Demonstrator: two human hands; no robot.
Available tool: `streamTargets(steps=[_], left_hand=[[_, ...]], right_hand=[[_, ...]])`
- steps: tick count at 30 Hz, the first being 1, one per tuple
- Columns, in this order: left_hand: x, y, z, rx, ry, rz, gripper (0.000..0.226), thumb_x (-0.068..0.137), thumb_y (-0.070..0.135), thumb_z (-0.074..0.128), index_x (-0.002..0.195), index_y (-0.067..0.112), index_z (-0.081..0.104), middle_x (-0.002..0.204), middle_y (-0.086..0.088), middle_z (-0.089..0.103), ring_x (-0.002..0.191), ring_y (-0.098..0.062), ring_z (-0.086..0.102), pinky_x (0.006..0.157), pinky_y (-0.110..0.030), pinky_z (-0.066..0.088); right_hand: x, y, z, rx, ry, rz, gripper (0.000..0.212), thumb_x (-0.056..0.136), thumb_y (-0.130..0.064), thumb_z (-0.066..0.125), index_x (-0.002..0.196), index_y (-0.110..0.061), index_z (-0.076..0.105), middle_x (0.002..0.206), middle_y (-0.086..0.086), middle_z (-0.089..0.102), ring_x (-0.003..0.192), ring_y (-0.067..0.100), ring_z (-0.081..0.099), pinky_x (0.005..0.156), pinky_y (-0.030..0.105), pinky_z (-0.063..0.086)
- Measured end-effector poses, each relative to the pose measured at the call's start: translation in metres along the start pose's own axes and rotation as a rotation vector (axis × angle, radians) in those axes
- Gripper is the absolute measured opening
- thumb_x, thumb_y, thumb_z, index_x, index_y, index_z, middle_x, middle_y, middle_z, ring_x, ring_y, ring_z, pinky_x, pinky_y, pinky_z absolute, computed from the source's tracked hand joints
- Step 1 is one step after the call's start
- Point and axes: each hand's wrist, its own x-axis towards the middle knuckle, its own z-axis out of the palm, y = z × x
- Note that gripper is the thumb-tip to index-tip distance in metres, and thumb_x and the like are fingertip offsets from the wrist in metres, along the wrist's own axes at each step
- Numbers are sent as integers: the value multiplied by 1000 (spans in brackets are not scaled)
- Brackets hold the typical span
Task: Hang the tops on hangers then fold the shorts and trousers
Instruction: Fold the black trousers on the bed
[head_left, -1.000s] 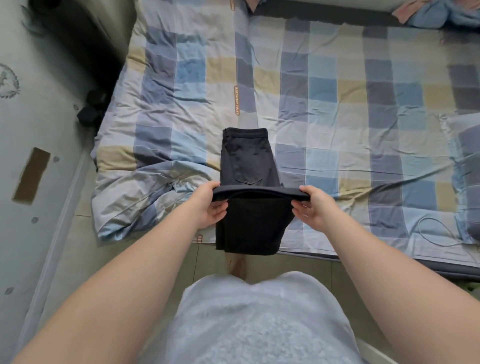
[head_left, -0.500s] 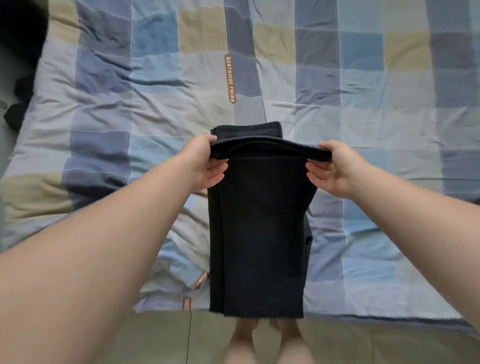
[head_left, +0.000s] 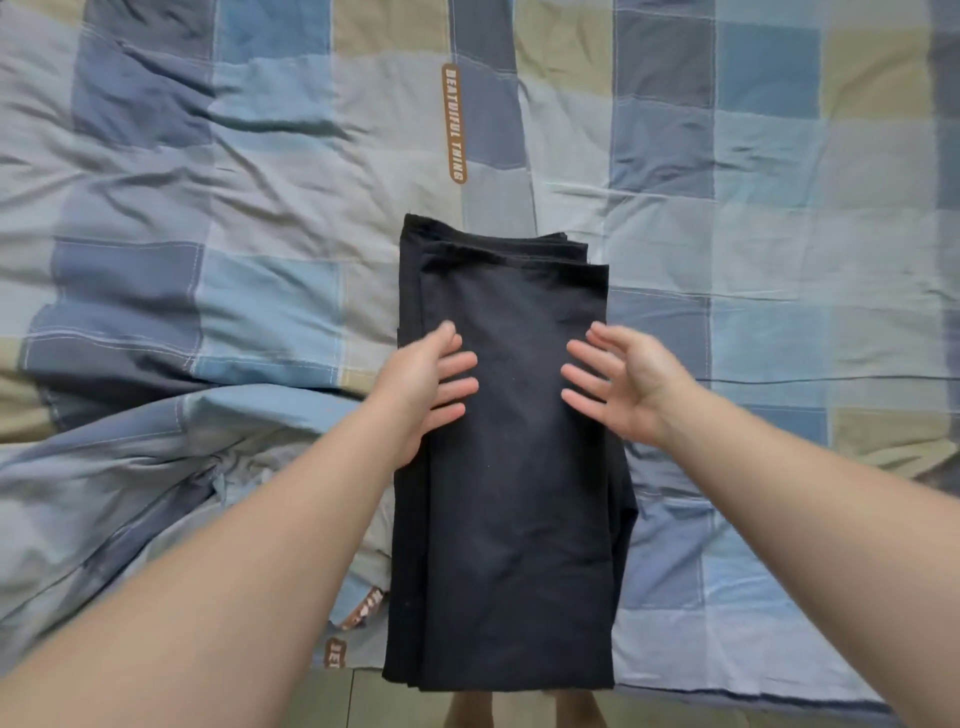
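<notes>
My left hand (head_left: 426, 387) and right hand (head_left: 626, 392) are spreading open over the trousers (head_left: 514, 493), whose lower layers are lying hidden. Both hands are no longer pinching the fold.

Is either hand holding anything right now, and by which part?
Nothing is held: the left hand and right hand are both open, fingers spread over the folded black trousers.
</notes>
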Motion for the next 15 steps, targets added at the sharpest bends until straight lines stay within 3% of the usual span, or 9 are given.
streamTargets(steps=[5, 10, 15], left_hand=[[-43, -73, 2, 65, 87, -75, 26, 102, 45, 48, 116, 27, 61, 110, 8, 73, 99, -15, 70, 75, -31, 52], [-76, -164, -8, 189, 149, -227, 18, 101, 38, 55, 107, 24, 65, 102, 6, 75, 96, -17, 70, 78, -32, 52], [-94, -233, -23, 243, 275, -317, 19, 100, 29, 57, 93, 14, 67, 96, -3, 76, 82, -20, 68, 67, -28, 46]], right_hand=[[-18, 64, -29, 54, 44, 103, 37, 102, -28, 51, 137, -21, 55, 137, 4, 62, 129, 28, 55, 95, 46, 48], [-36, 140, -71, 82, 109, 223, 36, 101, -25, 52, 136, -19, 55, 128, 6, 67, 125, 29, 57, 81, 43, 51], [-50, 202, -113, 27, 182, 275, 29, 100, -24, 54, 128, -17, 58, 123, 6, 69, 116, 23, 62, 89, 42, 50]])
